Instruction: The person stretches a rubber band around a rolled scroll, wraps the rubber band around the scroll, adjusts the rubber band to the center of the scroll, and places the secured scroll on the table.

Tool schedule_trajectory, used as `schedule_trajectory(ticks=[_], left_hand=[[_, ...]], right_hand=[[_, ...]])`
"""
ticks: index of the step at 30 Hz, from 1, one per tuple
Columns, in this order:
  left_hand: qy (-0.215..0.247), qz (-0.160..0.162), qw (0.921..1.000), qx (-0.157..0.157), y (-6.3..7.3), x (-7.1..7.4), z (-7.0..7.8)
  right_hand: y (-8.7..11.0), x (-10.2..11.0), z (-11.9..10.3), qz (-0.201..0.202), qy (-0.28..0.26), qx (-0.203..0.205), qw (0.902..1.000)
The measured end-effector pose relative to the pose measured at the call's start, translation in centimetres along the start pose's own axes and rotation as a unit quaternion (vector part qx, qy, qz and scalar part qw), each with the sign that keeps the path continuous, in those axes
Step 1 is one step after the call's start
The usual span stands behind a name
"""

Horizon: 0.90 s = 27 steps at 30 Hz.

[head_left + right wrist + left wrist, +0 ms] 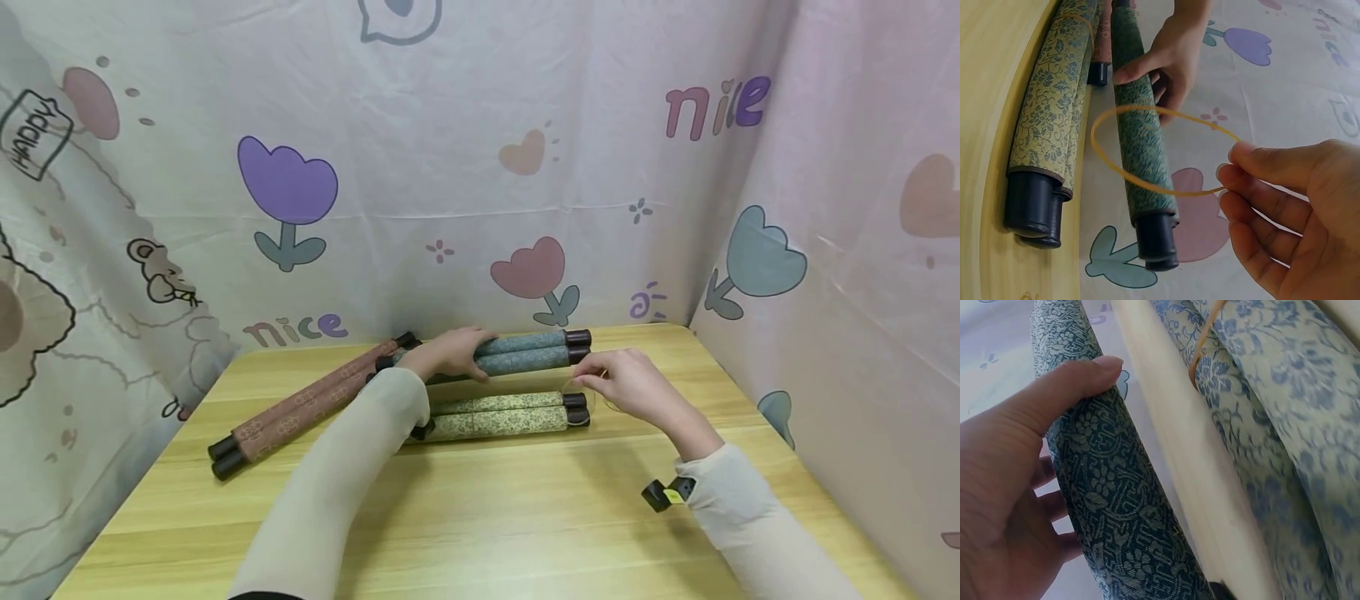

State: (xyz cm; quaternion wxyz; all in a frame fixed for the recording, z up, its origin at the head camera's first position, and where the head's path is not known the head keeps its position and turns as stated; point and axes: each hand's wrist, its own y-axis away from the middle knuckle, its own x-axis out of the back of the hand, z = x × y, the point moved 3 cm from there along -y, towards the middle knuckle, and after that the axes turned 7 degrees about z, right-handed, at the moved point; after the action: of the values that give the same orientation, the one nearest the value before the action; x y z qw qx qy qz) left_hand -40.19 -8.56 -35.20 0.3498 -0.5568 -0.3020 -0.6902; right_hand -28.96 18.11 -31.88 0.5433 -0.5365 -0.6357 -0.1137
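Observation:
My left hand (452, 352) grips the teal-green patterned scroll (521, 360), a double roll with dark end knobs, thumb across it and fingers round the far side. In the left wrist view its brocade (1129, 487) shows close up. My right hand (630, 385) pinches a yellow rubber band (1172, 192) between thumb and fingertips, beside the scroll's right end. The loop hangs wide and overlaps the teal-green scroll in the right wrist view. Nearer to me lies a yellow scroll with blue-grey flowers (502, 423), a thin band (1200, 347) round it.
A reddish-brown scroll (303, 408) lies slanted on the left of the wooden table (480, 517), its far end near the teal-green one. A printed curtain (450, 167) stands behind the table and along both sides. A small black device (663, 495) sits on my right wrist.

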Motion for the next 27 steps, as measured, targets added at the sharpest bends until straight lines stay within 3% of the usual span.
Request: schedule_trajectory(ticks=[17,27], left_hand=[[0.007,0.031,0.9992,-0.024,4.9,1.1,0.1],[0.008,0.058,0.9977,-0.035,7.9,1.0,0.5]], right_hand=[[0.4,1.7,-1.2,0.006,-0.008,0.019,0.9998],[0.3,2.2,-1.2,0.011,-0.051,-0.003,0.9986]])
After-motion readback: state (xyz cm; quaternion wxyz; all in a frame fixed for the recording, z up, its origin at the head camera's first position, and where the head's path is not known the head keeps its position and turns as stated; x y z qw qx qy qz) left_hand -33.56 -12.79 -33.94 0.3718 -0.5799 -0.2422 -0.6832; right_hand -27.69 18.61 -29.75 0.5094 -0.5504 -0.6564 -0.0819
